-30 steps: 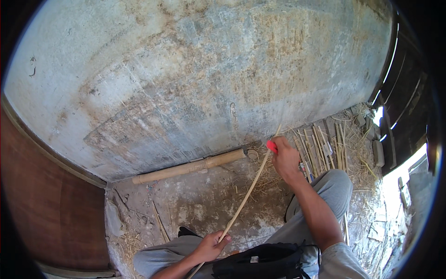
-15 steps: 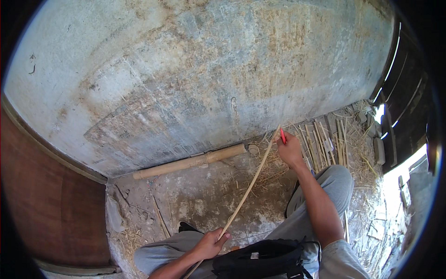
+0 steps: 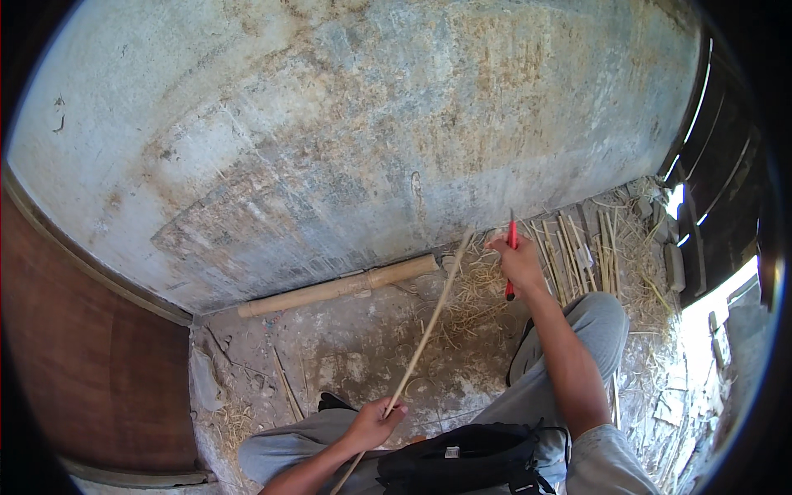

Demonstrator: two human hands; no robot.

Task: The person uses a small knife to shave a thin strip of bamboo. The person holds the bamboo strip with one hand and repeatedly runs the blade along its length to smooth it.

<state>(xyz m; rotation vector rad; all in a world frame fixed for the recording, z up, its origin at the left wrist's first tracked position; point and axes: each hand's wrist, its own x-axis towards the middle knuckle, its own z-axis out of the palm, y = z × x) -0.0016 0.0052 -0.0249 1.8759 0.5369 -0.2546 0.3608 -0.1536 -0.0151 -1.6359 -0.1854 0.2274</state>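
Note:
My left hand [image 3: 373,424] is closed around a long, thin bamboo strip [image 3: 429,328] near my lap. From there the strip slants up and away, its far end close to the foot of the wall, and its lower end passes by my forearm. Further off to the right, my right hand [image 3: 521,264] grips a red-handled knife [image 3: 512,234]. The narrow blade points up, toward the wall, and the dark butt of the handle shows below the fingers. A gap separates the knife from the strip's far end.
A thick bamboo pole [image 3: 338,295] lies along the stained wall [image 3: 396,124]. Several cut bamboo sticks [image 3: 569,256] rest beyond my right knee, with curled shavings [image 3: 462,309] around the floor. A black bag [image 3: 462,458] sits at my lap. A brown panel [image 3: 91,346] stands at left.
My right hand has moved off the strip, and the knife now stands more upright with its blade in view. The strip's far end has swung left and slightly nearer.

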